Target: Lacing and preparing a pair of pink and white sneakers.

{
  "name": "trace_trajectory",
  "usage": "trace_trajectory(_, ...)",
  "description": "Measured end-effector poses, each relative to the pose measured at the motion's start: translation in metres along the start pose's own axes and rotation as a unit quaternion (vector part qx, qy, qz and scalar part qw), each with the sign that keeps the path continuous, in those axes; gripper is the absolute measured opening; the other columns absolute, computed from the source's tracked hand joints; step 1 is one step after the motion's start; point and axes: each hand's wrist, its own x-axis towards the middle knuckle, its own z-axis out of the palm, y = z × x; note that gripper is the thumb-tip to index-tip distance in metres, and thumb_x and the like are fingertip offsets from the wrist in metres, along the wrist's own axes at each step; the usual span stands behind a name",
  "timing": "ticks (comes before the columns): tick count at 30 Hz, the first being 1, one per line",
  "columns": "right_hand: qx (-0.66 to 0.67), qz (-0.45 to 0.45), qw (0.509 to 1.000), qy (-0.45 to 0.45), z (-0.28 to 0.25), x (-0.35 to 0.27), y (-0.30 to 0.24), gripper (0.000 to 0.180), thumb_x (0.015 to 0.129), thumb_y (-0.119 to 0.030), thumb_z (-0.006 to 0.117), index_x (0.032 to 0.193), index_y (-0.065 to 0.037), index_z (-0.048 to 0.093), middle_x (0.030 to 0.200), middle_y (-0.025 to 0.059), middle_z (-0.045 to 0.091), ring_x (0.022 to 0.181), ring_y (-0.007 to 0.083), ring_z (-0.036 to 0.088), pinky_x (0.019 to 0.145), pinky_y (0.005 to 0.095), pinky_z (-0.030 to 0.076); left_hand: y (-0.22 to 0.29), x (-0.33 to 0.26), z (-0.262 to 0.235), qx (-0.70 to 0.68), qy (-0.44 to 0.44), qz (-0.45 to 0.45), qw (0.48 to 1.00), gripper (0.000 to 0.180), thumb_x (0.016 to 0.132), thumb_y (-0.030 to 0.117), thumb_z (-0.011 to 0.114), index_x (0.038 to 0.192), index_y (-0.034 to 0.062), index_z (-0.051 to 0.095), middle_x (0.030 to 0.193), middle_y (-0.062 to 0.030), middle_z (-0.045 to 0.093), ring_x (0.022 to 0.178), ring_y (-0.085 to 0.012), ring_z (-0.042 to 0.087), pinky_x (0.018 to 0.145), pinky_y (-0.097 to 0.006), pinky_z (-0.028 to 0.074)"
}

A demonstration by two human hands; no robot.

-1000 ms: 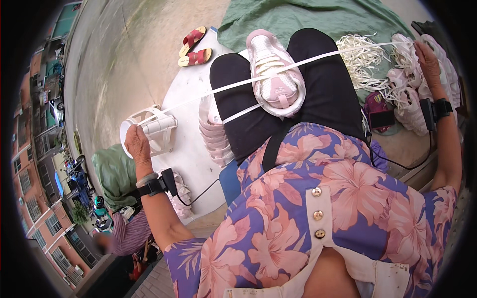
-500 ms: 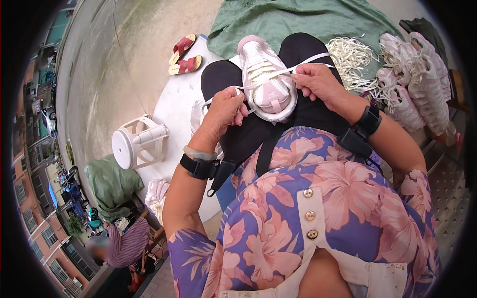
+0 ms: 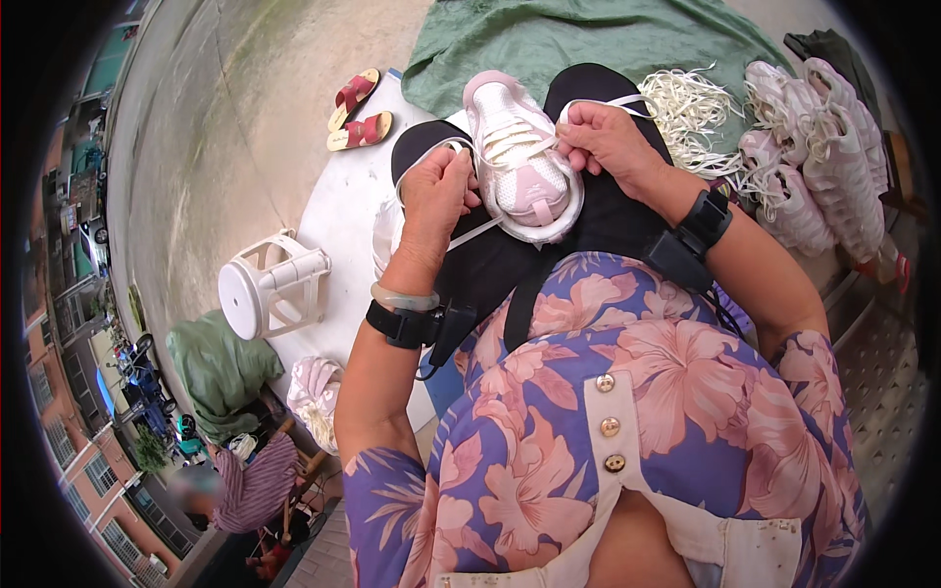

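Observation:
A white and pink sneaker [image 3: 520,162] lies across my lap between my black-clad knees, its toe pointing away and its collar toward me. White lace rows cross its upper. My left hand [image 3: 439,196] is closed at the shoe's left side, pinching one end of the white shoelace [image 3: 477,233], which loops over the knee and trails beside the heel. On the right, my right hand [image 3: 610,147] is closed in a pinch on the lace near the eyelets. From there a stretch of lace runs out toward the right knee.
A heap of loose white laces [image 3: 691,113] lies on the green cloth [image 3: 588,34] at the right. Beyond it several pink-white sneakers [image 3: 818,162] are piled. A white stool [image 3: 274,284] and red sandals [image 3: 360,113] are at the left. Another person in a striped top [image 3: 257,480] sits lower left.
My right hand has moved up and slightly left along the shoe. My left hand has risen a little, and the lace that stretched between the hands across the shoe has shifted up.

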Motion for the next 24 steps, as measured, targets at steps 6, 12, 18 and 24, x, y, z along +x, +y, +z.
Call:
trace_trajectory(6, -0.003, -0.003, 1.0, -0.001, 0.004, 0.001, 0.0, 0.01, 0.084, -0.015, 0.057, 0.079, -0.006, 0.057, 0.069, 0.0001, 0.059, 0.052, 0.0028, 0.051, 0.042, 0.0161, 0.034, -0.014, -0.003, -0.006, 0.019, 0.013, 0.072, 0.997, 0.021, 0.089, 0.022, 0.054, 0.076, 0.0069, 0.06, 0.057, 0.0039, 0.049, 0.048, -0.0027, 0.043, 0.044, -0.016, 0.035)
trace_trajectory(12, -0.246, -0.219, 0.942, 0.06, 0.006, 0.011, 0.022, 0.013, 0.077, -0.014, 0.062, 0.075, -0.002, 0.058, 0.065, 0.0061, 0.055, 0.058, 0.0129, 0.052, 0.053, 0.0271, 0.04, -0.016, -0.008, -0.006, -0.173, 0.02, 0.007, 0.985, 0.016, 0.088, 0.019, 0.057, 0.084, 0.0037, 0.059, 0.067, -0.0016, 0.057, 0.052, -0.0067, 0.052, 0.044, -0.017, 0.04)
trace_trajectory(18, -0.26, -0.173, 0.947, 0.075, 0.014, 0.004, 0.015, 0.015, 0.074, -0.014, 0.065, 0.073, -0.002, 0.056, 0.061, 0.004, 0.05, 0.057, 0.0123, 0.047, 0.055, 0.0266, 0.04, -0.019, -0.005, 0.0, -0.241, 0.026, -0.005, 0.97, 0.011, 0.086, 0.012, 0.059, 0.084, 0.002, 0.057, 0.072, -0.0062, 0.061, 0.057, -0.0111, 0.06, 0.048, -0.019, 0.048)
trace_trajectory(24, -0.22, -0.134, 0.964, 0.069, 0.012, 0.008, 0.02, 0.018, 0.074, -0.014, 0.066, 0.072, -0.003, 0.052, 0.059, 0.0016, 0.049, 0.054, 0.0096, 0.045, 0.051, 0.0248, 0.039, -0.023, -0.008, 0.001, -0.109, 0.021, 0.001, 0.994, 0.01, 0.085, 0.009, 0.056, 0.079, 0.0017, 0.056, 0.066, -0.0056, 0.059, 0.049, -0.0087, 0.055, 0.041, -0.018, 0.043)
